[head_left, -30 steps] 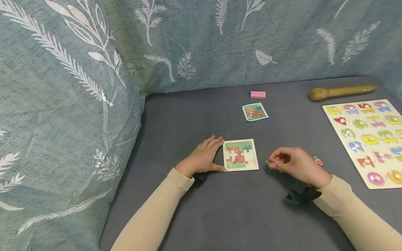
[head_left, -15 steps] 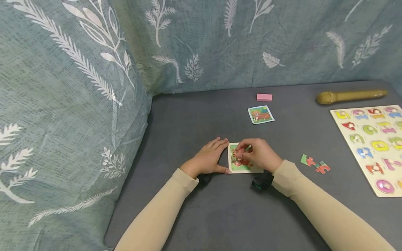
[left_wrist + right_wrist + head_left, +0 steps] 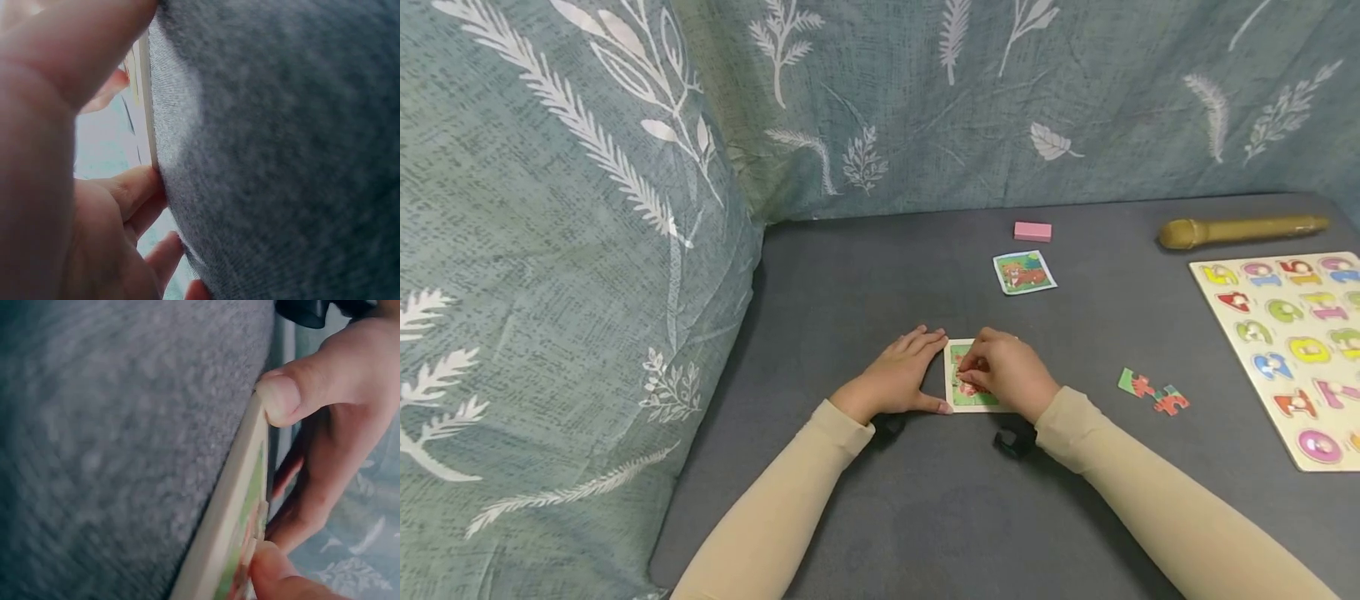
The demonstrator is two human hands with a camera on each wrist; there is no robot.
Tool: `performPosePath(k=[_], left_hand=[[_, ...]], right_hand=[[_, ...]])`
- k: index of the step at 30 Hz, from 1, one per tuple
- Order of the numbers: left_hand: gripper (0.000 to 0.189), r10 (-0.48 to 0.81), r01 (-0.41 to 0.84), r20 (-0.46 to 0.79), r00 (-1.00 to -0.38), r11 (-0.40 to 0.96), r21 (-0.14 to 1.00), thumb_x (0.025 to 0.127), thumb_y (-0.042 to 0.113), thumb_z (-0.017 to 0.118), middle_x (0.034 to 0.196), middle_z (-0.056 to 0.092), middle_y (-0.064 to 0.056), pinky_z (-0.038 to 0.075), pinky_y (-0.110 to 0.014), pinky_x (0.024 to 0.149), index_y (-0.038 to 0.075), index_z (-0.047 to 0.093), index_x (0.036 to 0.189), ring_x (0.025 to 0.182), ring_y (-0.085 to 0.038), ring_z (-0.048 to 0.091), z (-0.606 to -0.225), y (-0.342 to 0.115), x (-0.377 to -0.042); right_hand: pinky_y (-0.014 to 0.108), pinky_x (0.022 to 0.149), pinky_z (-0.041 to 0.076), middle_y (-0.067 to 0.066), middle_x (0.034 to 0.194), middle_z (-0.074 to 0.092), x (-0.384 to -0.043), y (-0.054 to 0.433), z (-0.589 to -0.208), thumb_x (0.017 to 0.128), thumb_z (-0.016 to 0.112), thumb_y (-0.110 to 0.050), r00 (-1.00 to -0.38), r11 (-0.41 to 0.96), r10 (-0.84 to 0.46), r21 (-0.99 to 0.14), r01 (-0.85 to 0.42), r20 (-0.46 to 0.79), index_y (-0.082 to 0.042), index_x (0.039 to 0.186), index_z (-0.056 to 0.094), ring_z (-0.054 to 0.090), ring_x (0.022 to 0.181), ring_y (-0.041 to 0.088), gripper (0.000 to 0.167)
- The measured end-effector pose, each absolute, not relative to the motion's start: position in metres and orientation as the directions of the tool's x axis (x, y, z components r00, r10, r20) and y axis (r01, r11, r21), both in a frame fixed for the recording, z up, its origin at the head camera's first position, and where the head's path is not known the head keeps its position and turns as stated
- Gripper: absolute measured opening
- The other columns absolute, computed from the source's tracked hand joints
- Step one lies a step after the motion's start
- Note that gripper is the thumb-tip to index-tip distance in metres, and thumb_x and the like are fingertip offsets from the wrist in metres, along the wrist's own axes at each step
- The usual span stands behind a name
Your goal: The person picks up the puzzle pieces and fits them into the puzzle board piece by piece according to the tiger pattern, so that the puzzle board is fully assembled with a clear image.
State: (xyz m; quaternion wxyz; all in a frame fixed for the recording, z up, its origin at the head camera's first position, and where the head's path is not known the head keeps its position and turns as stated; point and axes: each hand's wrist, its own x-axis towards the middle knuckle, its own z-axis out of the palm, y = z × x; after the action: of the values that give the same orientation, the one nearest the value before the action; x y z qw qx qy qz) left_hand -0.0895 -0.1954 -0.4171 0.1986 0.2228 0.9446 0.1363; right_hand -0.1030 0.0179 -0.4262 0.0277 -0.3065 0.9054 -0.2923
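Observation:
A small square jigsaw puzzle tray (image 3: 977, 409) with a pale wooden frame lies on the table. My left hand (image 3: 895, 375) rests at its left side, fingers extended, with the thumb at the near corner and fingertips at the far one. Over the tray, my right hand (image 3: 1011, 371) pinches a puzzle piece, mostly hidden by the fingers. In the right wrist view, the right fingertips (image 3: 272, 569) are right at a piece edge standing slightly above the green and red picture. Two loose puzzle pieces (image 3: 1171, 402) lie to the right of the tray.
A picture card (image 3: 1025, 273) and a pink block (image 3: 1033, 232) lie behind the tray. At the right are a wooden number board (image 3: 1262, 350) and a brown stick-like object with a rounded end (image 3: 1240, 230). A patterned curtain (image 3: 925, 108) borders the table's back and left.
My right hand has carried a puzzle piece leftward from beside the tray to over it, uncovering the loose pieces. Its fingers then shifted slightly left. My left hand has stayed at the tray.

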Motion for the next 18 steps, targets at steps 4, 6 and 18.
performPosePath(k=[4, 6, 18], left_hand=[[0.106, 0.483, 0.375, -0.314, -0.817, 0.860, 0.347, 0.090, 0.055, 0.079, 0.173, 0.020, -0.007, 0.015, -0.049, 0.128, 0.008, 0.024, 0.167, 0.161, -0.029, 0.008, -0.417, -0.194, -0.091], [0.106, 0.487, 0.378, -0.313, -0.815, 0.857, 0.349, 0.090, 0.055, 0.079, 0.173, 0.020, -0.007, 0.015, -0.049, 0.128, 0.008, 0.024, 0.167, 0.161, -0.029, 0.008, -0.418, -0.194, -0.091], [0.106, 0.475, 0.367, -0.311, -0.823, 0.863, 0.348, 0.089, 0.055, 0.080, 0.173, 0.020, -0.005, 0.015, -0.049, 0.128, 0.009, 0.025, 0.167, 0.161, -0.028, 0.008, -0.418, -0.196, -0.090]], right_hand=[[0.042, 0.083, 0.058, 0.003, 0.097, 0.073, -0.095, 0.023, -0.423, 0.088, 0.085, -0.010, -0.703, 0.603, -0.677, -0.383, -0.700, 0.218, -0.008, 0.098, 0.084, 0.067, 0.087, 0.023, 0.010], [0.042, 0.086, 0.058, 0.003, 0.102, 0.075, -0.090, 0.027, -0.421, 0.089, 0.085, -0.011, -0.643, 0.582, -0.727, -0.279, -0.763, 0.242, -0.008, 0.102, 0.084, 0.069, 0.093, 0.024, 0.014], [0.048, 0.092, 0.055, 0.005, 0.124, 0.068, -0.087, 0.041, -0.425, 0.095, 0.081, -0.028, -0.535, 0.542, -0.831, 0.009, -0.840, 0.157, -0.015, 0.132, 0.075, 0.061, 0.114, 0.029, 0.040]])
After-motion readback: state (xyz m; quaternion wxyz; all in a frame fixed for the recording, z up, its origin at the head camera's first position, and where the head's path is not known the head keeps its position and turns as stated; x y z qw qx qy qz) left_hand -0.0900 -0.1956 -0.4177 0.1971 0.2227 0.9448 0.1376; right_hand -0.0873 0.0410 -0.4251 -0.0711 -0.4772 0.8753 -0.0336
